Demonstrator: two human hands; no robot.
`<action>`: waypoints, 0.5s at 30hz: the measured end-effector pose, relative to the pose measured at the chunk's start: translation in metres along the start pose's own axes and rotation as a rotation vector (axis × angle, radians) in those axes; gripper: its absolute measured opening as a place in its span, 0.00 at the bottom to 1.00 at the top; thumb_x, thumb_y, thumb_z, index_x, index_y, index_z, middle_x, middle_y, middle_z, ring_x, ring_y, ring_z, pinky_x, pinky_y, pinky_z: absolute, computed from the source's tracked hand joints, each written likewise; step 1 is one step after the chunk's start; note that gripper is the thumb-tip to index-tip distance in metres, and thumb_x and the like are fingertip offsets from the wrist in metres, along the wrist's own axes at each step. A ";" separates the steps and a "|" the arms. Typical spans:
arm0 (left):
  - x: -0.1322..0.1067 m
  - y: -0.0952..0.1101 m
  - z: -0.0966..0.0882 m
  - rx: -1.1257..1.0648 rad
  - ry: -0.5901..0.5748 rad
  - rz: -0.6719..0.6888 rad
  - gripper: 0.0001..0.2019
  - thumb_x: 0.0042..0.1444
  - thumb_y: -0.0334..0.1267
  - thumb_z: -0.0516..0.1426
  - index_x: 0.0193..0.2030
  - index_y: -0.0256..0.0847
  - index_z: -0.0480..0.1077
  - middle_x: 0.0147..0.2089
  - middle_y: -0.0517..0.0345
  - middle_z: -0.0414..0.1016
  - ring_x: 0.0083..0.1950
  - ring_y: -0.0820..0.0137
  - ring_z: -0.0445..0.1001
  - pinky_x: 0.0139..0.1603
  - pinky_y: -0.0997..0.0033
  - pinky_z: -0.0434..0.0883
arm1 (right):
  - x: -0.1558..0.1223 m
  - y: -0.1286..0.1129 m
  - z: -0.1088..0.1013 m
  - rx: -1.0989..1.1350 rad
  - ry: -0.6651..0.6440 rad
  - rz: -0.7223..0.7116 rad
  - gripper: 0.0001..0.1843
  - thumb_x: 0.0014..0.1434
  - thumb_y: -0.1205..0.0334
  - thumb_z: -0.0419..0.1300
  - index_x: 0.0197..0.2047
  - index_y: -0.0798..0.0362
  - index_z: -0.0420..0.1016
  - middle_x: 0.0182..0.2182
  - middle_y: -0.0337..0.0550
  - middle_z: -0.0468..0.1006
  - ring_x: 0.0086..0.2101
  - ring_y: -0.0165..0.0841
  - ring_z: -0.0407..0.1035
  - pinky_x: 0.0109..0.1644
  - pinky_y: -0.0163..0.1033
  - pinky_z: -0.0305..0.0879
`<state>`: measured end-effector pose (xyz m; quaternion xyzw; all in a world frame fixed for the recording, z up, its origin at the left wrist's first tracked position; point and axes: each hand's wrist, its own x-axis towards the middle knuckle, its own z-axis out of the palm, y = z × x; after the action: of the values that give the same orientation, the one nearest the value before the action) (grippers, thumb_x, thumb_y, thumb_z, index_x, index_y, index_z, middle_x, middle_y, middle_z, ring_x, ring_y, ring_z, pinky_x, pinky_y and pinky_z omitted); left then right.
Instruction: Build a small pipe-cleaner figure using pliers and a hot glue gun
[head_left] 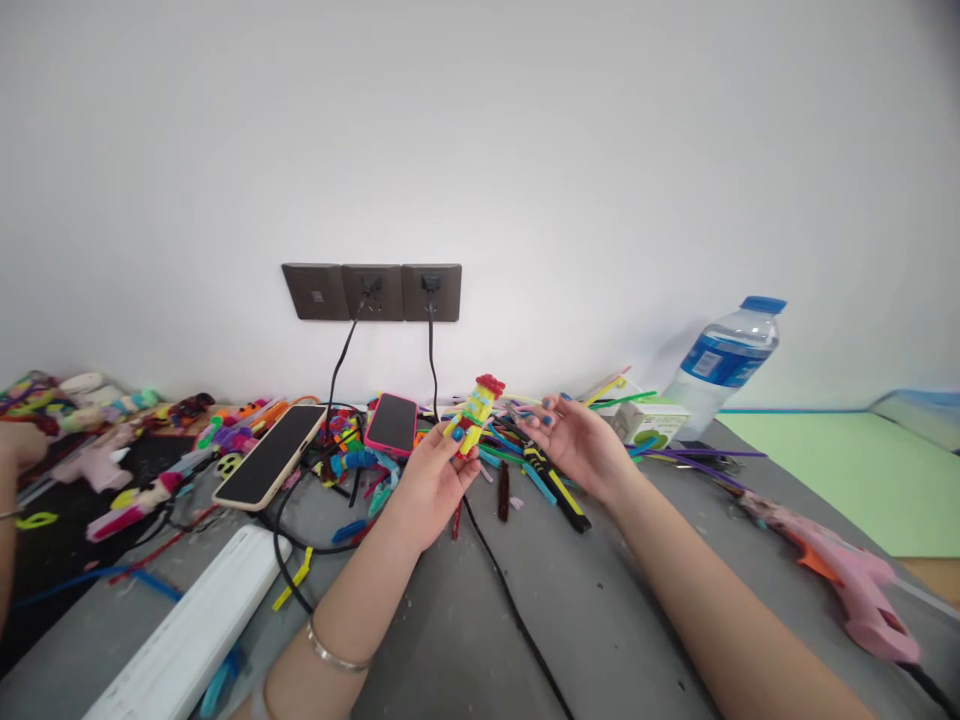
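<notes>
My left hand [431, 485] is closed around the lower part of a small yellow figure [480, 408], which looks made of fuzzy pipe cleaner. Red covers its top, and light blue and red bits show lower down. To the right, apart from the figure, my right hand [581, 445] has its palm turned up and its fingers curled in. Its fingertips come together near a small greyish tip, and what they hold is too small to make out. Below that hand a black and yellow utility knife [556, 488] lies on the grey table [517, 600], beside a short brown fuzzy piece [503, 492].
Two phones, one cream-cased [271, 458] and one pink-cased [392, 424], lie left of centre. A white power strip [202, 620], black cables [517, 610], a pink glue gun [847, 575], a water bottle [727, 360] and a small box [651, 420] surround the hands. Another person's hand [19, 445] shows far left.
</notes>
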<state>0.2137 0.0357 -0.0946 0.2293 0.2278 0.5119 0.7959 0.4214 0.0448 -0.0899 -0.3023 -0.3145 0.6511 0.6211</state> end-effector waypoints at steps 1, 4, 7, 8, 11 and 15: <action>0.000 0.000 0.000 -0.002 0.011 -0.002 0.14 0.45 0.31 0.70 0.36 0.38 0.71 0.31 0.62 0.75 0.30 0.78 0.74 0.32 0.79 0.74 | -0.001 0.002 -0.005 0.012 0.013 -0.003 0.10 0.51 0.58 0.68 0.28 0.50 0.70 0.22 0.32 0.70 0.29 0.27 0.73 0.47 0.35 0.75; 0.001 -0.001 0.000 0.000 0.028 -0.011 0.14 0.45 0.31 0.70 0.36 0.37 0.71 0.31 0.61 0.75 0.30 0.77 0.74 0.32 0.78 0.74 | -0.005 0.003 -0.012 0.053 0.020 -0.031 0.12 0.50 0.60 0.69 0.28 0.49 0.68 0.20 0.29 0.67 0.25 0.25 0.69 0.48 0.35 0.76; 0.001 -0.002 0.001 0.014 0.036 -0.022 0.15 0.43 0.30 0.70 0.35 0.38 0.70 0.32 0.61 0.75 0.30 0.77 0.74 0.32 0.78 0.74 | -0.007 0.000 -0.010 0.094 -0.008 -0.039 0.13 0.51 0.60 0.69 0.29 0.49 0.67 0.18 0.28 0.62 0.22 0.24 0.64 0.46 0.32 0.77; 0.001 -0.002 0.001 0.017 0.036 -0.022 0.15 0.42 0.31 0.71 0.35 0.38 0.70 0.32 0.61 0.76 0.30 0.77 0.74 0.32 0.78 0.74 | -0.007 -0.001 -0.008 0.104 -0.018 -0.036 0.13 0.52 0.59 0.69 0.29 0.49 0.67 0.18 0.28 0.61 0.22 0.23 0.63 0.45 0.31 0.77; 0.002 -0.002 0.001 0.033 0.027 -0.018 0.16 0.43 0.31 0.71 0.36 0.37 0.71 0.32 0.61 0.75 0.30 0.77 0.74 0.32 0.78 0.74 | -0.009 -0.003 -0.004 0.131 -0.030 -0.024 0.11 0.53 0.60 0.68 0.29 0.51 0.68 0.18 0.29 0.60 0.21 0.23 0.61 0.40 0.29 0.77; 0.002 -0.001 0.000 0.039 0.031 -0.017 0.16 0.43 0.31 0.70 0.37 0.37 0.72 0.32 0.61 0.75 0.30 0.77 0.74 0.32 0.78 0.74 | -0.013 -0.007 0.000 0.147 -0.047 -0.016 0.10 0.54 0.61 0.67 0.29 0.51 0.69 0.18 0.29 0.59 0.21 0.23 0.61 0.37 0.28 0.77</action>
<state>0.2148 0.0377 -0.0954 0.2347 0.2518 0.5042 0.7920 0.4260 0.0322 -0.0840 -0.2380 -0.2829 0.6745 0.6390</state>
